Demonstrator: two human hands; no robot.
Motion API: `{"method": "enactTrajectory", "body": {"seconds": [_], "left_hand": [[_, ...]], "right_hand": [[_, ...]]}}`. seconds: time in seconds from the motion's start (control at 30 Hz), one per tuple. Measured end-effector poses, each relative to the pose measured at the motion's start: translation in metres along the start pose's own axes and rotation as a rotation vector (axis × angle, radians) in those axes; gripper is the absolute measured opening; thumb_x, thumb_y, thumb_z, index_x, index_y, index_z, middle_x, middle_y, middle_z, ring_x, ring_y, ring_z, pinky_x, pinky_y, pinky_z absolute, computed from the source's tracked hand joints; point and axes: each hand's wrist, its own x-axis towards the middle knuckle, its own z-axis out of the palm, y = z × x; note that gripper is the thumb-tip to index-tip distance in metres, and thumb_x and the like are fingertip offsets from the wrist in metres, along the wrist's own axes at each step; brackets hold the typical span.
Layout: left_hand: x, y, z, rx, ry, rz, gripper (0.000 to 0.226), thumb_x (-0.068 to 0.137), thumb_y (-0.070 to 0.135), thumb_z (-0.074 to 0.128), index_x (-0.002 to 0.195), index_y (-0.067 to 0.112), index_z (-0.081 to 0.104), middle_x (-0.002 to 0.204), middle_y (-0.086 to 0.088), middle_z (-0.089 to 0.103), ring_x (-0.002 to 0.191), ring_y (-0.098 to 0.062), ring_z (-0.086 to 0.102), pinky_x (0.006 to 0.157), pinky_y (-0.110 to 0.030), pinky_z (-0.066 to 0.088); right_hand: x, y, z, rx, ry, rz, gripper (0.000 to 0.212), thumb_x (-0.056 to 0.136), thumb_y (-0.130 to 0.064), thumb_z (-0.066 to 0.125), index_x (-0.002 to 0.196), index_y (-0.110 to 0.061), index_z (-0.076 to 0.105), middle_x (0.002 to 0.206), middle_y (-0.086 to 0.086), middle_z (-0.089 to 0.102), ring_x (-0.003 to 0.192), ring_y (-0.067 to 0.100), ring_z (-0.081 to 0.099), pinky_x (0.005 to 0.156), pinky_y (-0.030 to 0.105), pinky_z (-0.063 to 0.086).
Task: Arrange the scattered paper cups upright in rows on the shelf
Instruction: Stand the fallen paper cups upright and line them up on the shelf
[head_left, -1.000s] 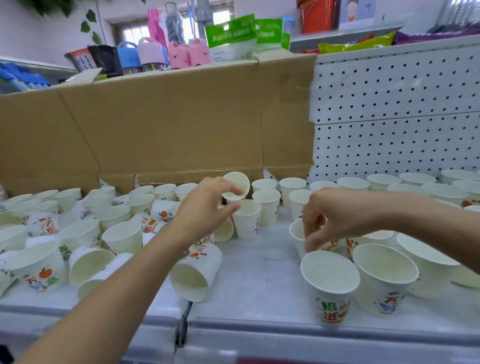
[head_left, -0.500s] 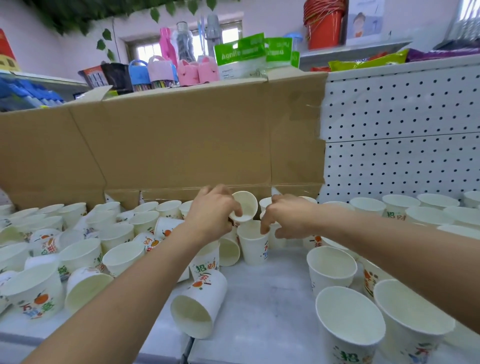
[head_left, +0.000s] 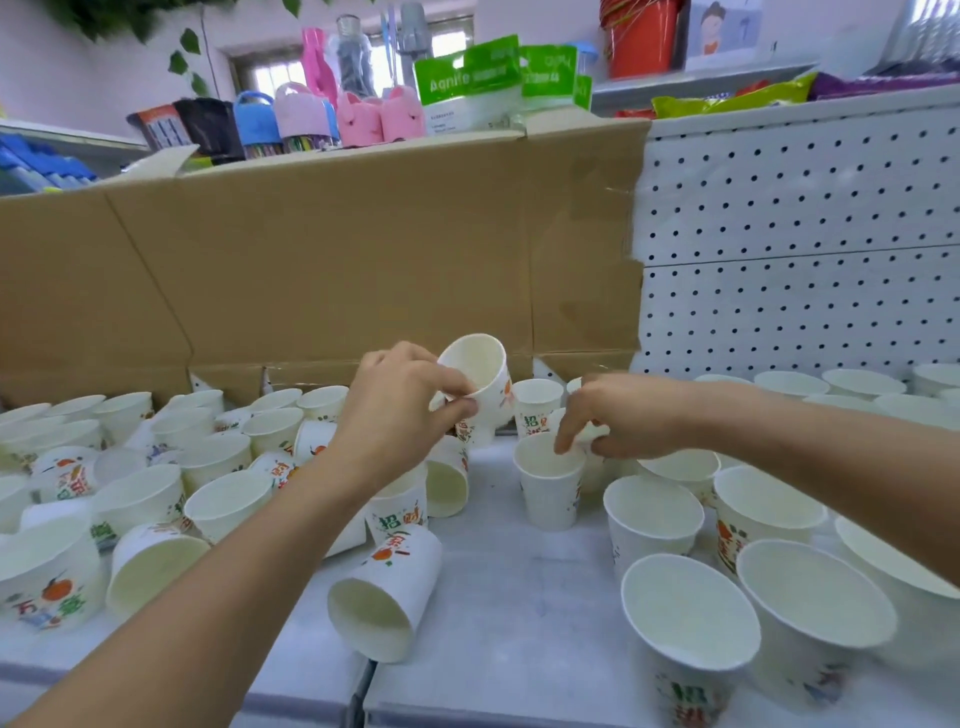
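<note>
Several white paper cups with orange and green print cover the white shelf (head_left: 519, 587). My left hand (head_left: 400, 410) grips one cup (head_left: 480, 379) lifted off the shelf and tilted, its mouth facing me. My right hand (head_left: 618, 415) pinches the rim of a small upright cup (head_left: 592, 462) behind another upright cup (head_left: 549, 480). On the left the cups stand and lie jumbled; one cup on its side (head_left: 384, 597) lies at the front centre. Upright cups (head_left: 691, 623) stand in rows on the right.
A tall brown cardboard wall (head_left: 322, 260) stands behind the left cups. White pegboard (head_left: 795, 249) backs the right side. Pink and blue containers and green packets (head_left: 467, 83) sit above the cardboard. The shelf's front edge runs along the bottom.
My left hand has lifted its cup higher and tipped it more upright. My right hand moved left from the front cups to the small cup in the middle. The camera came closer.
</note>
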Motion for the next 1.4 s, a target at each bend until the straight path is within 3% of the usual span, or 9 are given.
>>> {"method": "enactTrajectory", "body": {"seconds": [0.2,0.3,0.63,0.83,0.97,1.07,1.13,1.27,1.4], "left_hand": [[-0.053,0.034,-0.022,-0.154,-0.237,0.065,0.012,0.081,0.035,0.073,0.093,0.035,0.075,0.103,0.009,0.059,0.105,-0.011,0.050,0.093,-0.033,0.040],[-0.066,0.045,-0.022,-0.111,-0.341,0.076,0.016,0.083,0.038,0.070,0.099,0.038,0.073,0.103,0.005,0.059,0.101,-0.014,0.051,0.088,-0.035,0.043],[-0.090,0.049,-0.023,-0.068,-0.096,0.199,0.014,0.085,0.029,0.069,0.098,0.027,0.075,0.094,0.007,0.072,0.100,-0.020,0.054,0.078,-0.043,0.046],[-0.111,0.050,-0.017,-0.078,-0.343,0.155,0.018,0.089,0.042,0.061,0.104,0.036,0.071,0.103,0.012,0.069,0.095,-0.015,0.058,0.080,-0.039,0.049],[-0.129,0.043,-0.014,-0.230,-0.267,0.102,0.031,0.083,0.042,0.068,0.114,0.038,0.065,0.125,0.018,0.058,0.115,-0.008,0.054,0.099,-0.040,0.042],[-0.146,0.025,-0.027,-0.345,-0.079,-0.045,0.040,0.080,0.040,0.064,0.119,0.035,0.061,0.132,0.017,0.051,0.124,-0.003,0.046,0.106,-0.034,0.036],[-0.157,0.008,-0.035,-0.267,-0.068,-0.125,0.039,0.081,0.030,0.062,0.119,0.032,0.061,0.129,0.015,0.053,0.121,-0.006,0.047,0.103,-0.032,0.038],[-0.162,-0.005,-0.034,-0.086,-0.197,-0.243,0.035,0.084,0.025,0.065,0.117,0.036,0.060,0.121,0.018,0.059,0.102,-0.008,0.056,0.088,-0.033,0.049],[-0.147,0.000,-0.029,-0.091,-0.109,-0.298,0.024,0.087,0.020,0.062,0.103,0.037,0.068,0.101,0.017,0.068,0.080,-0.008,0.061,0.075,-0.031,0.051]], "right_hand": [[-0.034,-0.019,-0.013,0.291,0.233,-0.039,0.030,0.091,-0.013,0.057,0.109,-0.034,0.068,0.096,-0.027,0.056,0.094,0.002,0.052,0.083,0.023,0.045],[-0.047,-0.033,-0.012,0.305,0.277,-0.088,0.025,0.090,-0.020,0.060,0.108,-0.034,0.070,0.098,-0.022,0.062,0.093,-0.001,0.053,0.076,0.011,0.040],[-0.071,-0.060,0.001,0.238,0.416,-0.048,0.044,0.083,-0.024,0.068,0.123,-0.034,0.053,0.113,-0.013,0.057,0.097,0.003,0.051,0.073,0.011,0.034],[-0.090,-0.084,0.002,0.233,0.269,-0.135,0.024,0.076,-0.033,0.076,0.098,-0.039,0.066,0.115,-0.017,0.054,0.112,0.002,0.042,0.097,0.021,0.035],[-0.085,-0.097,0.013,0.172,0.182,-0.093,0.008,0.079,-0.042,0.072,0.083,-0.035,0.072,0.099,-0.020,0.064,0.102,0.002,0.050,0.089,0.035,0.045],[-0.085,-0.103,0.015,0.121,0.207,-0.063,0.012,0.080,-0.045,0.070,0.085,-0.035,0.072,0.096,-0.019,0.064,0.098,0.003,0.051,0.083,0.028,0.044],[-0.089,-0.105,0.013,0.018,0.216,-0.025,0.013,0.083,-0.046,0.067,0.089,-0.034,0.071,0.096,-0.017,0.059,0.088,-0.001,0.045,0.073,0.016,0.034],[-0.094,-0.108,0.012,-0.112,0.213,0.064,0.015,0.085,-0.049,0.062,0.091,-0.037,0.068,0.101,-0.012,0.053,0.088,0.010,0.041,0.074,0.023,0.030],[-0.097,-0.107,0.014,-0.093,0.199,0.087,0.031,0.083,-0.061,0.057,0.103,-0.039,0.063,0.103,-0.016,0.051,0.090,0.010,0.039,0.078,0.024,0.031]]}}
